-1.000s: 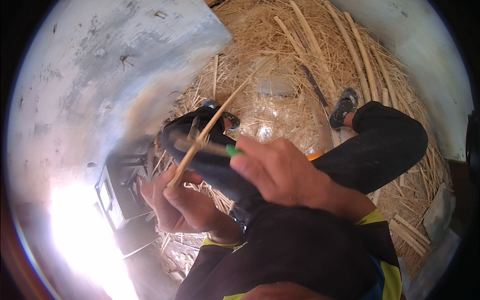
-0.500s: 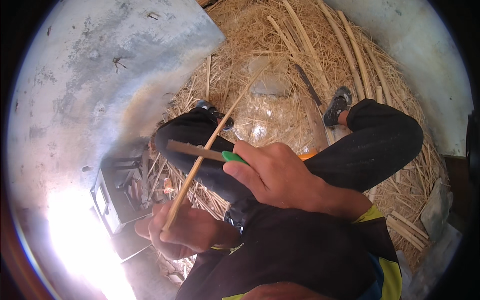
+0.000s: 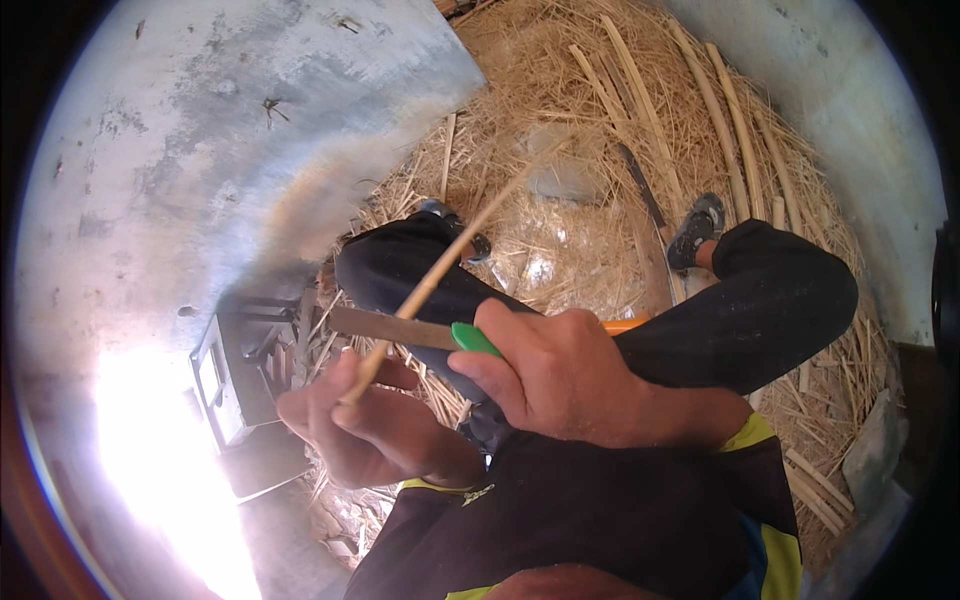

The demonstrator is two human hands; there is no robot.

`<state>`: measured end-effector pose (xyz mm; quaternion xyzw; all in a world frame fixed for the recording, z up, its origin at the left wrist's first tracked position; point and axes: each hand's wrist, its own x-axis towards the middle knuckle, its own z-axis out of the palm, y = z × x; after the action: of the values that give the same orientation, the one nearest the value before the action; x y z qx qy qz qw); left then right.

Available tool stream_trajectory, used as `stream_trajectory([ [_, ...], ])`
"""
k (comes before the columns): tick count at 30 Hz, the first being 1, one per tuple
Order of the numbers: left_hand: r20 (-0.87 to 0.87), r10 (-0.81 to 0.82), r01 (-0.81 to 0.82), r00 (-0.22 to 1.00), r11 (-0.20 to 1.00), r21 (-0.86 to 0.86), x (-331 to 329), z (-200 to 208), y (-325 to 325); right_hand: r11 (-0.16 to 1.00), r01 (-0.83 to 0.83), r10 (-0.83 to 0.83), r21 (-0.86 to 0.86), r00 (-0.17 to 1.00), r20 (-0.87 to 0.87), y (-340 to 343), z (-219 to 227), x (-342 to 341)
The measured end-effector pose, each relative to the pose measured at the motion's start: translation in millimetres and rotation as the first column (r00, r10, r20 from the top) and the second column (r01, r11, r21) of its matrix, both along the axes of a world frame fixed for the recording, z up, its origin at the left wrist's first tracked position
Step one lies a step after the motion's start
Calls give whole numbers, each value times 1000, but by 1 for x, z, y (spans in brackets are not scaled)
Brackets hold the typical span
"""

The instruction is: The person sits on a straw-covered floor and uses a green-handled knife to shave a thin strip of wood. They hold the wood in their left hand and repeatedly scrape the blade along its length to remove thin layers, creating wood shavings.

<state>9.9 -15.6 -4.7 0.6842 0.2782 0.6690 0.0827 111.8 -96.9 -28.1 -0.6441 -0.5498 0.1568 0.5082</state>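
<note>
A long, thin bamboo stick [image 3: 428,283] slants from my left hand up and away over my left leg. Its lower end lies between the thumb and fingers of my left hand [image 3: 375,425], which is closed loosely on it. My right hand [image 3: 570,375] grips a flat-bladed tool [image 3: 395,327] by its green handle, fingers wrapped round it. The blade has a squared end and lies crosswise against the stick, just above my left hand. Whether it is a knife or a file I cannot tell. An orange piece [image 3: 628,325] sticks out behind my right hand, roughly in line with the handle.
Straw-like shavings [image 3: 560,60] cover the floor between my feet. Long bamboo poles [image 3: 735,125] lie at the far right, and a dark strip [image 3: 640,183] lies near my right foot. A dark metal box [image 3: 232,380] stands at the left by the wall [image 3: 200,180].
The view has shifted slightly. My left hand and the stick's lower end have moved up closer to the blade, and the left fingers have loosened a little.
</note>
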Motion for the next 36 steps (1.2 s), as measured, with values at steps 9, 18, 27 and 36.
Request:
stream_trajectory([
  [9,-74,84,-83,994,996,21,-8,0,3,1000,23,-22,-15,998,59,-3,13,-15],
  [18,7,-49,49,999,998,-34,-2,1,1,997,38,-36,-65,999,39,-1,9,-4],
  [27,-31,-82,82,996,997,-2,-8,2,2,989,4,-6,-150,1000,-12,-2,9,-2],
  [36,38,-185,186,982,982,-19,-1,0,1,996,-30,28,-79,999,-31,-4,10,5],
])
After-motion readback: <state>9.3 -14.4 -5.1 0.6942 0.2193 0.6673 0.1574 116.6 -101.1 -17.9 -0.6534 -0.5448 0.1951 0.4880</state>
